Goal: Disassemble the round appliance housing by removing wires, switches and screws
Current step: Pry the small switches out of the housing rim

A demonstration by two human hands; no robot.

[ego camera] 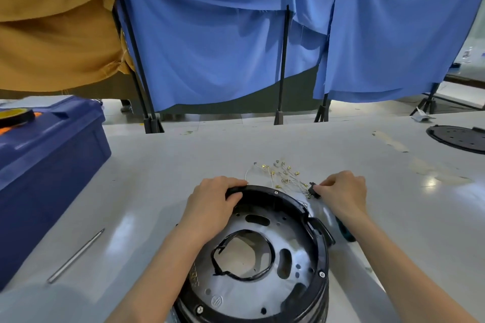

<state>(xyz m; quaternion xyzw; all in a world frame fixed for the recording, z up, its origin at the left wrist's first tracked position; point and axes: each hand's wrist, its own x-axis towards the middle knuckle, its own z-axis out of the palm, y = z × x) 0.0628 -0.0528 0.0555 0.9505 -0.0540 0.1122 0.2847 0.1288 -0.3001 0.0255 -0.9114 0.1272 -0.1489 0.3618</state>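
Left hand [212, 202] grips the round black housing [322, 257], right hand [343, 191] pinches a small black switch [312, 189]; black-and-yellow tape roll [15, 115] tops the blue plastic crate [52, 155].

Blue bin [47, 155] walls left, wires [284, 176] ahead (tangled), bare table [399, 217] right

Your left grip [212, 202] lies palm down, fingers curled over the far rim of the housing [323, 257] and thumb on its inner side. Your right grip [342, 191] is knuckles up, its fingertips pinching a small black part [313, 189]. Your left forearm [168, 265] and right forearm [393, 257] are bare and reach forward.
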